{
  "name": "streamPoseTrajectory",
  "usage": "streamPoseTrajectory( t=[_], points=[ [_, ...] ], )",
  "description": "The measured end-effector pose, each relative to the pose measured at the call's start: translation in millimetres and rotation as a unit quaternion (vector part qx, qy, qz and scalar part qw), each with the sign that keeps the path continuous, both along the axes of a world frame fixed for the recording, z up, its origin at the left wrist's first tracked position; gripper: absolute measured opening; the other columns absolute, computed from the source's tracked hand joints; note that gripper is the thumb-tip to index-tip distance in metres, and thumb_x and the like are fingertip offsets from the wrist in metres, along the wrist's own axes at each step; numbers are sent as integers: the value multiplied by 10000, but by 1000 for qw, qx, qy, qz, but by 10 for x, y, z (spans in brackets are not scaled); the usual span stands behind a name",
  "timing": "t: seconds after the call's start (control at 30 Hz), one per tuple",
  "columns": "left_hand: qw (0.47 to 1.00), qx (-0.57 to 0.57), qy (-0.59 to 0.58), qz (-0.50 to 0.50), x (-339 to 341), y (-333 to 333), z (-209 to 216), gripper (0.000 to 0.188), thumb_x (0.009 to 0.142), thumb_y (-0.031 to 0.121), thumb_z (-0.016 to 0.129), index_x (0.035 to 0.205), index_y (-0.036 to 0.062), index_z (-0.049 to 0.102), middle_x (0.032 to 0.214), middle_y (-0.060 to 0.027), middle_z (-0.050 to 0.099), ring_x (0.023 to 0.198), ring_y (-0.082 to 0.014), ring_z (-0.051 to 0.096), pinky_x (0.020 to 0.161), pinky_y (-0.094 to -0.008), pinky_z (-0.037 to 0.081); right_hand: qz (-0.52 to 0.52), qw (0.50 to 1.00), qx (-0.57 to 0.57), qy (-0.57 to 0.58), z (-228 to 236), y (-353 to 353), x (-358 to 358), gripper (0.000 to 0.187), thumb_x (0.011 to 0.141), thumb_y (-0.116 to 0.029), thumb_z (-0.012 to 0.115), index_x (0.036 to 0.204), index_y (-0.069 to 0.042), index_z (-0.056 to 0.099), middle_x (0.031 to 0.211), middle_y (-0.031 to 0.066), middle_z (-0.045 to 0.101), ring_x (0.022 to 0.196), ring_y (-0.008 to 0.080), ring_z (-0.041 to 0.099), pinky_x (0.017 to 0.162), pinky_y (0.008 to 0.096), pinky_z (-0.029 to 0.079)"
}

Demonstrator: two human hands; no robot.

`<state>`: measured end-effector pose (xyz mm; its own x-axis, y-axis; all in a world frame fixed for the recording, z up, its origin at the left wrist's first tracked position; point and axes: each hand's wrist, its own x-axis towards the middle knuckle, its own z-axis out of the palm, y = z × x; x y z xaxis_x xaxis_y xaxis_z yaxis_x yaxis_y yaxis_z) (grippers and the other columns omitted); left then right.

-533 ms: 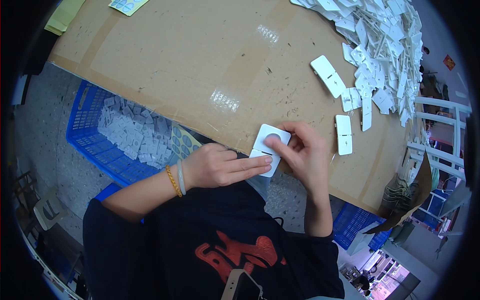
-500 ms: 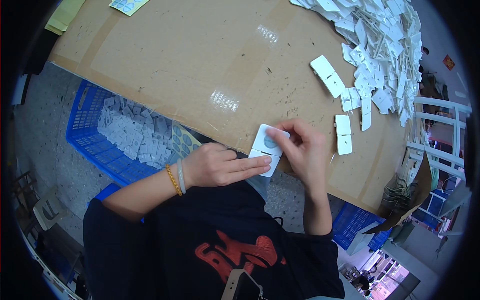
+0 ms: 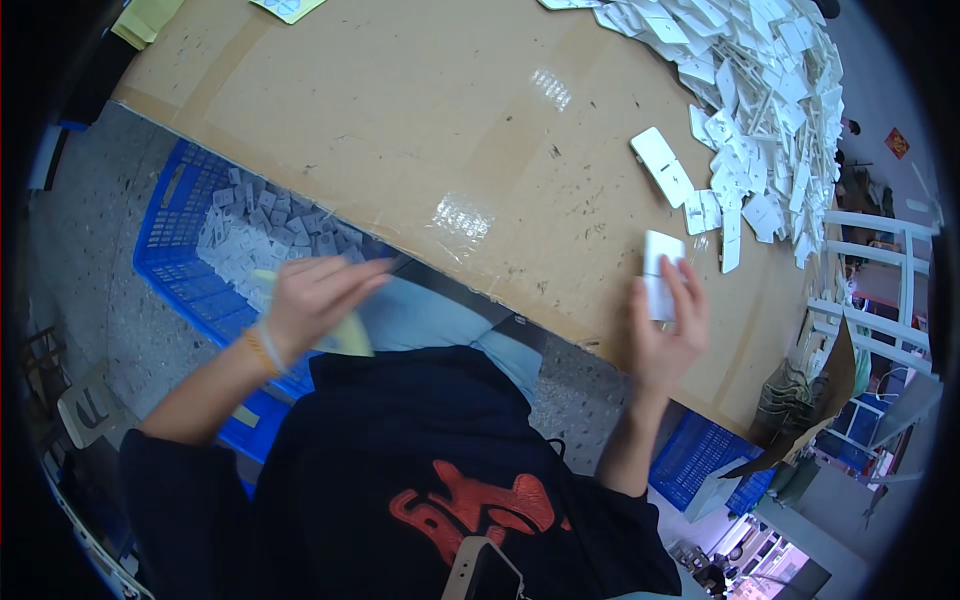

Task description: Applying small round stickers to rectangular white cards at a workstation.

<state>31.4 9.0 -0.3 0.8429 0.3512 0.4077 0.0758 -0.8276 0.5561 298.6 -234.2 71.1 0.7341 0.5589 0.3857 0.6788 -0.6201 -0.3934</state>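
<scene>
My left hand (image 3: 325,298), blurred by motion, is over the near side of the blue basket. A pale yellow sticker sheet (image 3: 350,337) shows on both sides of it, held under the palm; its fingers point right. On the table, my right hand (image 3: 672,335) has thumb and fingers around a white two-part plastic plate (image 3: 660,250). The fingers cover the plate's lower right part. Another white plate (image 3: 661,166) lies just beyond, by the edge of a big heap of similar white plates (image 3: 770,90).
The blue basket (image 3: 165,225), filled with small white and grey pieces, stands below the table's left edge. Another blue basket (image 3: 690,455) is under the right edge. A sticker sheet (image 3: 290,8) lies at the far left of the cardboard-covered table (image 3: 400,130).
My left hand has moved left to the basket with the sticker sheet. The plate both hands held is out of sight. My right hand has moved right and taken hold of another plate.
</scene>
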Motion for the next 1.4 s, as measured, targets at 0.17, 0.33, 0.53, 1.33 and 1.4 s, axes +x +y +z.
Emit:
streamPoseTrajectory(
  t=[0.17,0.33,0.53,1.33,1.4],
  points=[
    [949,-270,-131,99,961,-443,884,115,892,126,719,947,28,745,764,-59,697,555,-105,591,506,-260,448,43,979,-118,-162,116,392,-432,445,802,-247,800,1198,-77,693,1213,178,627,1039,297,624,912,377,503],
    [824,-520,-182,132,1300,-558,855,161,947,154,667,1005,20,734,837,-73,725,614,-89,609,549,-207,438,207,876,214,378,233,219,-874,449,813,-163,825,1166,53,650,1116,132,694,1016,194,647,875,308,507],
    [970,-25,-239,-47,1246,-315,911,342,901,286,727,1124,28,705,911,-85,714,797,-141,644,693,-262,491,84,816,286,495,224,61,-711,130,938,-61,684,997,53,668,866,60,713,767,72,640,684,210,496],
    [867,-452,162,-135,1153,-650,889,256,985,210,611,980,-20,724,691,-122,689,585,-107,616,542,-284,473,208,971,-40,-108,347,34,-474,331,682,45,803,986,-84,772,977,62,690,955,269,645,822,352,535],
    [851,-481,173,-125,1165,-675,879,275,994,219,602,960,-28,719,685,-106,686,605,-78,597,544,-275,469,226,966,-55,-112,287,-8,-447,346,692,-34,768,1034,-88,758,1051,47,659,1070,266,594,852,381,475]
  ],
)
